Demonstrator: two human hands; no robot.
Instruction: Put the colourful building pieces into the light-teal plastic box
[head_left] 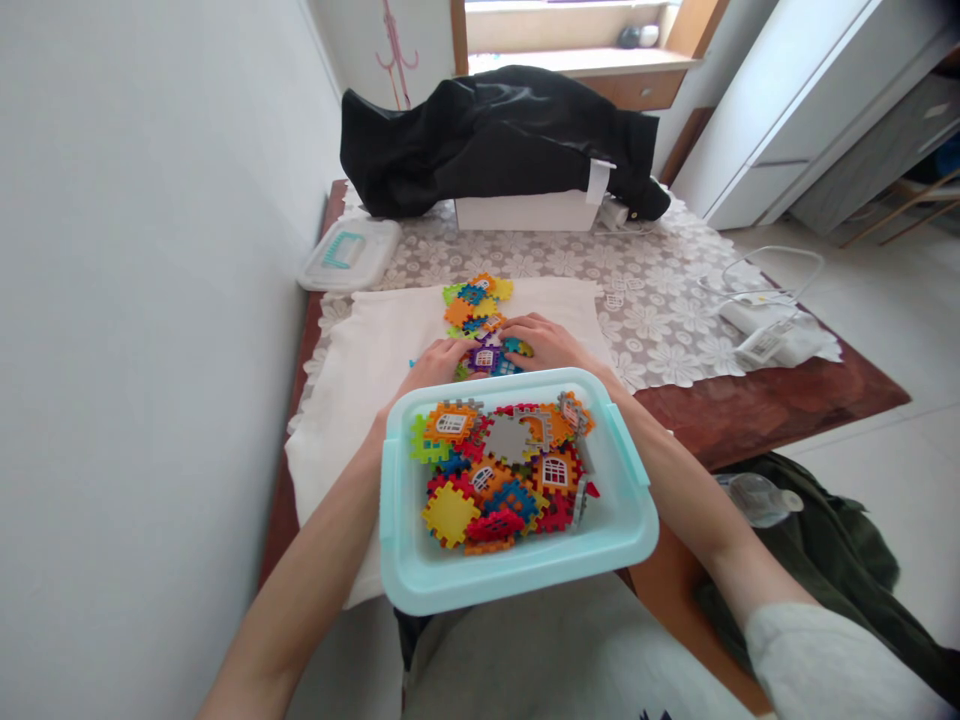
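Nearest me: a light-blue tub, w/ a heap of toothed plastic pieces inside, in yellow, orange, red, blue & grey. What bears the tub is hidden; cannot tell. My forearms pass either side of it. To the R, lower down, a clear bottle lies on dark green fabric.

Beyond the tub, my L grip sits at the L side of a purple window piece; my R grip is opposite, fingers bent by a teal-and-yellow piece. Both are at the pieces; whether either is clenched or released, cannot tell.

A row of coloured pieces runs away from the grips along a white cloth on the tabletop. Farther R: small white frames on the lace cover. Far L: a lid w/ teal handle. At the rear, a black sheet drapes over a white box.
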